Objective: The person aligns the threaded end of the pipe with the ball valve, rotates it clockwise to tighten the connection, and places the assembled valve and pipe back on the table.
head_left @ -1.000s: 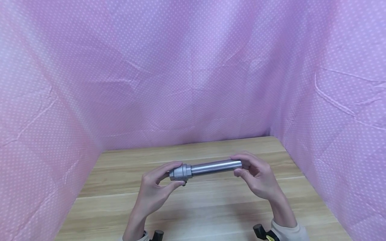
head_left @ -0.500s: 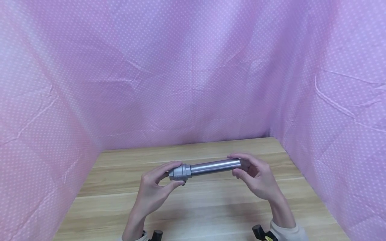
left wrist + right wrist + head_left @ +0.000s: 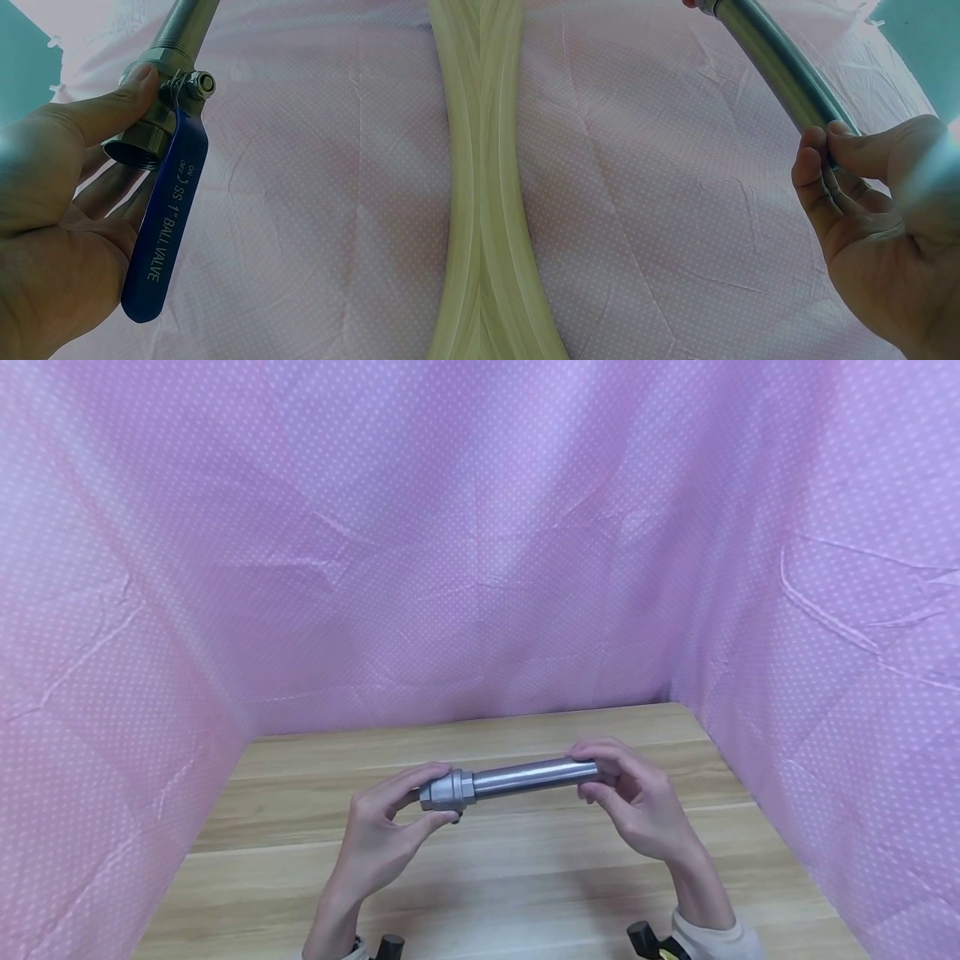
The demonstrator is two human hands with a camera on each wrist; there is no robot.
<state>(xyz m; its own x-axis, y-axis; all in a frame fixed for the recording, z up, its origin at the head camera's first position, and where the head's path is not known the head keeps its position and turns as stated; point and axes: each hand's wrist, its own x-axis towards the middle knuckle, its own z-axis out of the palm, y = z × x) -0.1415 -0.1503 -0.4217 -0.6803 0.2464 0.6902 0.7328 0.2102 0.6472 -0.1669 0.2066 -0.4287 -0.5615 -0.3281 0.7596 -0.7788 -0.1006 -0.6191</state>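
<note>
Pink dotted cloth (image 3: 480, 543) rises behind and on both sides of a pale wood-grain bench (image 3: 495, 893). Raised over that surface, a bright metal pipe (image 3: 536, 777) spans the two hands, its long axis crosswise and tilting slightly upward to the right in the head view. Its left end meets a ball valve (image 3: 448, 790), which the fingers of the left hand (image 3: 378, 843) grip; the right hand (image 3: 648, 818) pinches the other end. A blue lever (image 3: 166, 225) extends past the valve's open mouth.
</note>
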